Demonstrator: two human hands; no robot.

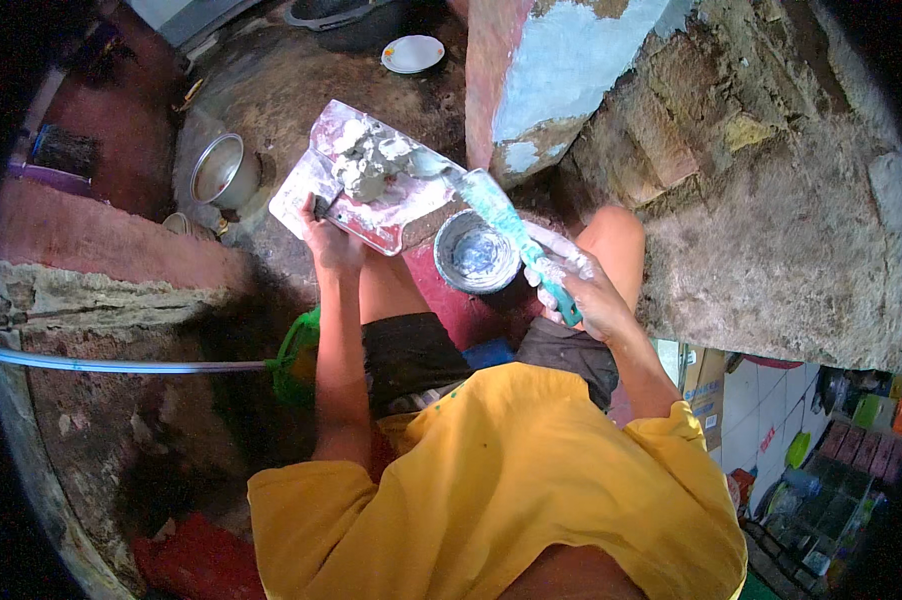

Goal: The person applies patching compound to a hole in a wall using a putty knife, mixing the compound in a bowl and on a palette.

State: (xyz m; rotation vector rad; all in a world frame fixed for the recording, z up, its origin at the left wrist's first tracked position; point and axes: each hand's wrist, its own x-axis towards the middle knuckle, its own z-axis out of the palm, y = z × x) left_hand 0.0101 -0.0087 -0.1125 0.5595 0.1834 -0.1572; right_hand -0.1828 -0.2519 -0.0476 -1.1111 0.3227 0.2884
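Note:
My left hand [333, 243] grips the near edge of a flat, white-smeared board [426, 205] with some red showing through. A lumpy mound of grey-white putty [366, 170] sits on it. My right hand [586, 285] is closed round the teal handle of a putty knife [511, 230], smeared with white. The knife slants up and left, its far end by the board's right corner; whether they touch I cannot tell. White paste coats the fingers of my right hand. Between my knees, below the knife, stands a round bowl [478, 252] lined with white residue.
A rough, bare wall [771, 230] rises at the right, with a blue-and-pink painted corner [561, 75] ahead. On the floor are a metal pot [225, 172], a white plate [413, 54] and a dark basin [351, 20]. A pale pipe [131, 365] juts in at the left.

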